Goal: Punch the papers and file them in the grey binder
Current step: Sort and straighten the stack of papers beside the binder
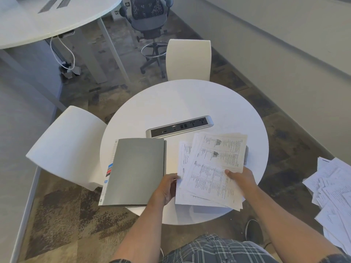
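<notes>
A closed grey binder [135, 171] lies on the left of the round white table [182, 103], with coloured index tabs showing along its left edge. To its right is a loose, fanned stack of printed papers [210, 168]. My left hand [167, 186] pinches the stack's left edge, right beside the binder's lower right corner. My right hand [240, 177] grips the stack's right side, thumb on top. A grey object [246, 154], possibly the punch, peeks out from under the papers' right edge; most of it is hidden.
A silver power strip [179, 126] with sockets lies behind the binder and papers. White chairs stand at the left [64, 147] and far side [189, 59]. More loose sheets [334, 196] are piled at the right, off the table. An office chair [150, 19] stands farther back.
</notes>
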